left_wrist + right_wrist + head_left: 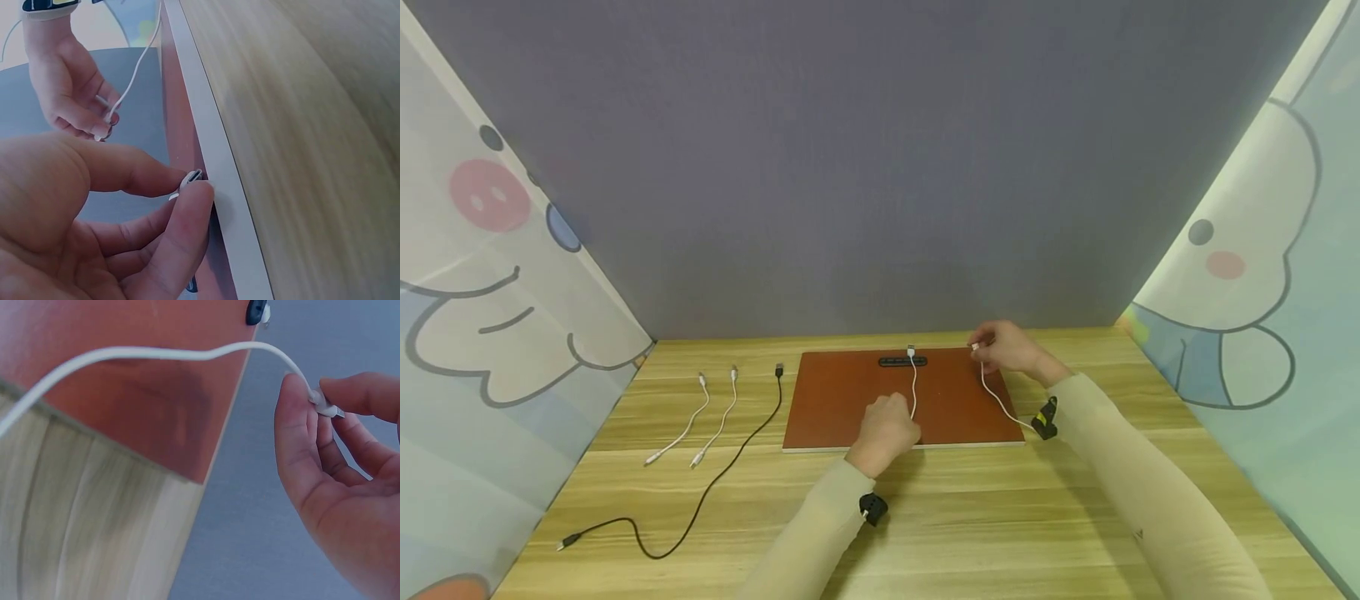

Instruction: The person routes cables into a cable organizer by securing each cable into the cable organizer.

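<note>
My left hand (887, 425) is over the front part of a reddish-brown board (835, 392). Thumb and finger pinch the small metal-tipped connector (194, 177) of a white USB cable (915, 385). That cable stretches up the board, its USB plug (911, 351) lying by a black slotted strip (891, 362) at the far edge. At the board's far right corner, my right hand (1009, 346) pinches the plug (326, 409) of a second white cable (997, 398). This cable curves down past the right wrist, where its other end is hidden.
Left of the board, two short white cables (682, 433) (724, 417) and a longer black USB cable (703, 496) lie on the wooden table (970, 525). A grey panel (880, 167) rises behind the table. Printed cartoon curtains (1247, 250) flank both sides.
</note>
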`<action>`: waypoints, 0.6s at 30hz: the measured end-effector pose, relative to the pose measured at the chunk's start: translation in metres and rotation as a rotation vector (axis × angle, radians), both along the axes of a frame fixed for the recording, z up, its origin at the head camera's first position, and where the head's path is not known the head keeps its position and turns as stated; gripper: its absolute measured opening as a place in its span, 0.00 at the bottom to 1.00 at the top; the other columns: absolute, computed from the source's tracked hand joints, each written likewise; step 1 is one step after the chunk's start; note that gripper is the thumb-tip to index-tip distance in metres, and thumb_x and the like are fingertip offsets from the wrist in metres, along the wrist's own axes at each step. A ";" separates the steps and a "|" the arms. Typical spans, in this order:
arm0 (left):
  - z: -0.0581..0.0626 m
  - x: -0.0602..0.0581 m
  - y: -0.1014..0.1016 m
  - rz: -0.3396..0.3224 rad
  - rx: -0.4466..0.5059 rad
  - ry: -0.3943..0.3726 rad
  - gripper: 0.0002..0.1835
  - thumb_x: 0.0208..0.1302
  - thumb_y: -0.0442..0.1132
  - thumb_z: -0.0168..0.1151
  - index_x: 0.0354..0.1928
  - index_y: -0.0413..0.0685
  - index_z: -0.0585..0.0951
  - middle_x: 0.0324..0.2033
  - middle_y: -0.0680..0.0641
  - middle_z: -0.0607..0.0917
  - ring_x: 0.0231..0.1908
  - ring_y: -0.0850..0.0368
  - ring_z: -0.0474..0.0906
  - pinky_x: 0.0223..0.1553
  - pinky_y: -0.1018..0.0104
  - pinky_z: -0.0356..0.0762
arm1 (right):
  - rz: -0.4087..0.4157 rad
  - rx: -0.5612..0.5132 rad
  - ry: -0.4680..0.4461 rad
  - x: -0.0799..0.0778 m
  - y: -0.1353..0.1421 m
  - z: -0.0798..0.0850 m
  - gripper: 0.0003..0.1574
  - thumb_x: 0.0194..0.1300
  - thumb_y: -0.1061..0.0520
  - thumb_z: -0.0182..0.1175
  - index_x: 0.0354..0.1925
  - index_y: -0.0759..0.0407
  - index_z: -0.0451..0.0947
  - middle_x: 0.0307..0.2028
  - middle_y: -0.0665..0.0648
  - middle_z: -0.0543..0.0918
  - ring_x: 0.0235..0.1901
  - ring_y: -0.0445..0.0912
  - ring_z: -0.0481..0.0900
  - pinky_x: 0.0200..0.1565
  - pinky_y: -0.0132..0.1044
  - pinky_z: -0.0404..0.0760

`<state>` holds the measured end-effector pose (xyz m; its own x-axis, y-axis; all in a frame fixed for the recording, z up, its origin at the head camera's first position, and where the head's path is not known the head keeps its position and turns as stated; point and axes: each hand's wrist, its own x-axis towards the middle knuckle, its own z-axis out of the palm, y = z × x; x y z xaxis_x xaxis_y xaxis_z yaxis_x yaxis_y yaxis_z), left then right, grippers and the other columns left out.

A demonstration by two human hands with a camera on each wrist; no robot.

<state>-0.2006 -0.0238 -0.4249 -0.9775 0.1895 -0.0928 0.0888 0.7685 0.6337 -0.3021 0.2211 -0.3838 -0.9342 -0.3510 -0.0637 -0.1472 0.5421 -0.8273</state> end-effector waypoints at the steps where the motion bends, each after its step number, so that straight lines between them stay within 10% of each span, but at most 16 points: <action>1: 0.000 0.000 0.000 0.000 -0.001 0.001 0.22 0.60 0.27 0.61 0.13 0.51 0.67 0.07 0.57 0.60 0.08 0.63 0.53 0.11 0.70 0.52 | 0.003 -0.006 -0.006 0.001 -0.001 0.001 0.15 0.65 0.70 0.60 0.50 0.77 0.76 0.34 0.64 0.80 0.29 0.52 0.84 0.40 0.53 0.87; 11: 0.000 -0.002 -0.001 0.011 -0.037 0.007 0.23 0.63 0.32 0.64 0.12 0.51 0.68 0.08 0.55 0.64 0.09 0.62 0.58 0.11 0.69 0.55 | 0.029 -0.067 -0.056 0.006 -0.012 0.006 0.15 0.68 0.68 0.60 0.51 0.74 0.75 0.40 0.65 0.80 0.35 0.56 0.84 0.43 0.55 0.85; 18: 0.000 -0.001 0.001 0.010 -0.151 0.147 0.14 0.63 0.34 0.64 0.20 0.48 0.74 0.16 0.52 0.72 0.15 0.58 0.66 0.15 0.63 0.66 | 0.043 -0.103 -0.055 0.010 -0.021 0.011 0.13 0.66 0.70 0.61 0.49 0.74 0.75 0.37 0.63 0.78 0.36 0.57 0.83 0.43 0.55 0.85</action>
